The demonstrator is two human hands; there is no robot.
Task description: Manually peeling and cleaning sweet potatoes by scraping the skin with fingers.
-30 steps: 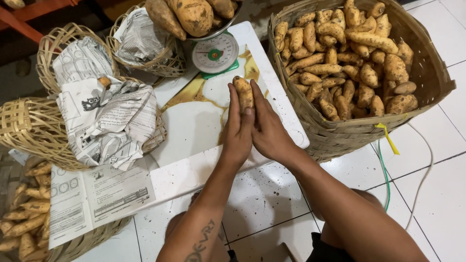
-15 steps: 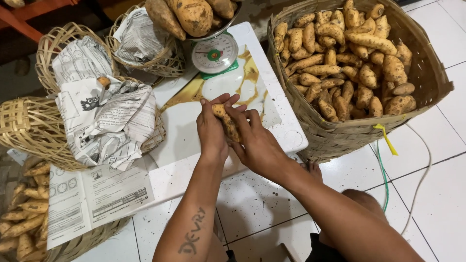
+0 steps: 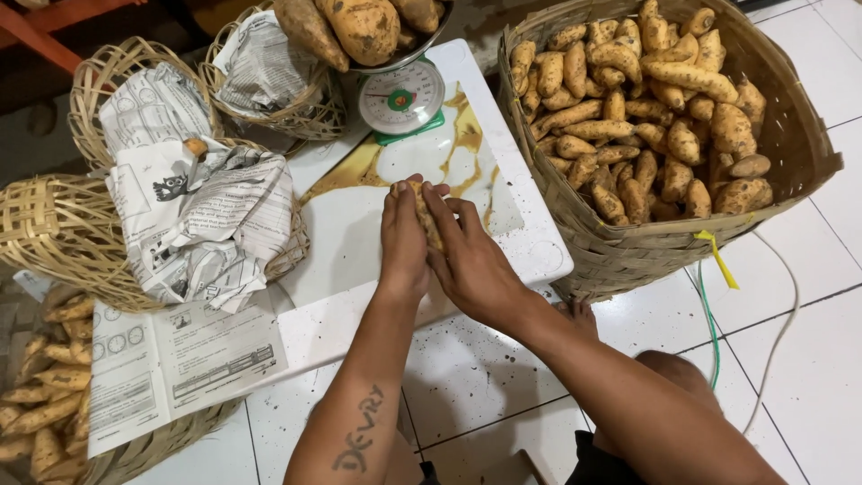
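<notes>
Over the white worktop (image 3: 359, 224), a small sweet potato (image 3: 422, 211) is held pressed between the two hands, just in front of the dial scale (image 3: 401, 97). The left hand (image 3: 403, 241) is laid flat against one side of it, fingers straight and close together; the right hand (image 3: 471, 256) is closed around the other side, its fingers curled narrowly over the tuber so that only the tip and a strip of skin are seen. To the right, a large woven basket (image 3: 628, 256) is filled with many more sweet potatoes, and bigger ones are piled on the scale's pan (image 3: 364, 27). To the left, smaller wicker baskets (image 3: 54, 233) lined with crumpled newspaper (image 3: 202, 220) are set, and a printed sheet (image 3: 171, 359) is laid at the worktop's edge. For the tuber to be handled well, even pressure from both palms would seem to be called for, with the piece kept low over the worktop so that it is not dropped; a light hold is judged best, since the thin skin could easily be scuffed. Whether anything is being rubbed off cannot be told
</notes>
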